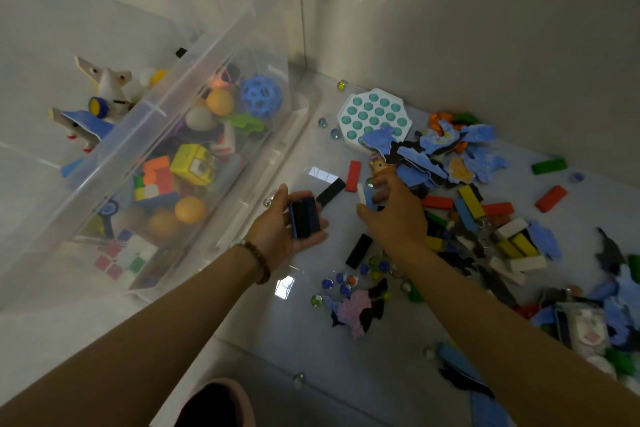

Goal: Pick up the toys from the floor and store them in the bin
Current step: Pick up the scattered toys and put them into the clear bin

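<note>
A clear plastic bin stands at the left, holding balls, puzzle cubes, a blue holey ball and other toys. My left hand is palm up beside the bin and grips a small stack of black and blue blocks. My right hand hovers over the floor pile and pinches a white block and a blue one. Loose blocks lie around: a black one, a red one, another black one.
A teal pop-it toy lies by the wall. Blue foam puzzle pieces, coloured blocks and marbles cover the floor to the right. The wall runs close behind the pile. A pink slipper shows at the bottom.
</note>
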Available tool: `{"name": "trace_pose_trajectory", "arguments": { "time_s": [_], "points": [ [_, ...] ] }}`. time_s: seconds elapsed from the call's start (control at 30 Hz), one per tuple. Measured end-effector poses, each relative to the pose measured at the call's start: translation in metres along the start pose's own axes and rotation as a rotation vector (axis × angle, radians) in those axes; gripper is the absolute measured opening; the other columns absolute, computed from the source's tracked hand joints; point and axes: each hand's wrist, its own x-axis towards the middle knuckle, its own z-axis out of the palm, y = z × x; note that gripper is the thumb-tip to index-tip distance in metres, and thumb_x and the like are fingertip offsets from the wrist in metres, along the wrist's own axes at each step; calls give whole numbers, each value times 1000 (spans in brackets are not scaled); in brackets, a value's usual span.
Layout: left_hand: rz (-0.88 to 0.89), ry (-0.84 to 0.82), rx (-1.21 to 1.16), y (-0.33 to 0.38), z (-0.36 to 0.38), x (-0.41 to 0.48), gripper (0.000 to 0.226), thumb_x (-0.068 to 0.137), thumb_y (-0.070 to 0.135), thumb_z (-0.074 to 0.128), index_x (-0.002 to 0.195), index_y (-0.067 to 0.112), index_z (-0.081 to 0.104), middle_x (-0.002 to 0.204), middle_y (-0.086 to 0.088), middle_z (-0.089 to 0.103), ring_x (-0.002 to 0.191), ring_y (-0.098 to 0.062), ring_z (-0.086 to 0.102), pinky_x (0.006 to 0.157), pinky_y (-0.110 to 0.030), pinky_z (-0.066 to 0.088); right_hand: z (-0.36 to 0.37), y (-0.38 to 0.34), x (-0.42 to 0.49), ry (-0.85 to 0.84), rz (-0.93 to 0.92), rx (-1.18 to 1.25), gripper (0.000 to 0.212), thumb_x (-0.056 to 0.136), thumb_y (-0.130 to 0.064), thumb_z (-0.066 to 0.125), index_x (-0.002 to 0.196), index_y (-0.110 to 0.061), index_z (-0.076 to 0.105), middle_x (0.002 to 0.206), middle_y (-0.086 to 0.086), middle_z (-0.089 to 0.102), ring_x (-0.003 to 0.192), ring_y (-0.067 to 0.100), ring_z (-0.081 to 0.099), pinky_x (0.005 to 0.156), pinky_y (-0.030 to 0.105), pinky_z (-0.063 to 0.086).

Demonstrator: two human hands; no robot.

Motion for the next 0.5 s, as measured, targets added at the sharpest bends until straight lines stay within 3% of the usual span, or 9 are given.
{"name": "trace_pose_trajectory", "arguments": {
  "time_s": [0.07,0.13,0.2,0.27,0.33,0.4,0.5],
  "points": [
    [-9,-6,2,1,0,0,44,95,49,33,101,17,62,117,-14,56,106,-35,59,81,-46,54,-2,0,2,9,3,-34,40,79,-21,71,113,-17,51,94,-1,58,90,18,57,78,34,50],
    [-25,-31,-2,0,1,-2,43,95,49,33,103,17,62,118,-15,56,107,-35,59,82,-47,53,-4,-1,4,-17,55,101,35,77,-18,73,105,-16,52,86,-3,57,84,16,57,72,29,49],
    [-49,-71,4,-2,6,-4,44,95,49,34,109,17,61,117,-16,55,106,-35,59,83,-48,53,-6,-9,4,-143,157,392,31,75,-16,75,97,-18,53,84,-5,59,79,13,58,60,20,49],
    [-76,-116,-10,-4,15,-6,47,94,51,35,117,17,57,117,-16,53,108,-36,58,86,-51,51,-9,-13,2,-303,133,448,26,75,-21,75,92,-23,56,85,-8,61,76,5,57,51,12,45],
    [-79,-154,-25,-6,24,-7,45,94,50,35,115,17,57,109,-14,56,99,-33,62,88,-51,51,-22,-9,1,-347,64,379,19,78,-27,72,89,-30,58,90,-14,60,82,0,57,55,12,43],
    [-48,-173,18,-7,30,-8,38,97,43,34,112,17,58,97,-10,59,83,-25,65,84,-47,53,-47,2,2,-278,59,390,11,80,-31,69,88,-34,61,97,-15,62,89,1,59,64,14,45],
    [7,-190,161,-11,30,-5,29,99,33,35,113,18,55,99,-9,58,93,-27,61,88,-45,51,-86,37,1,-151,126,428,15,79,-34,68,93,-29,64,105,-7,65,98,8,60,82,26,48]
  ]
}}
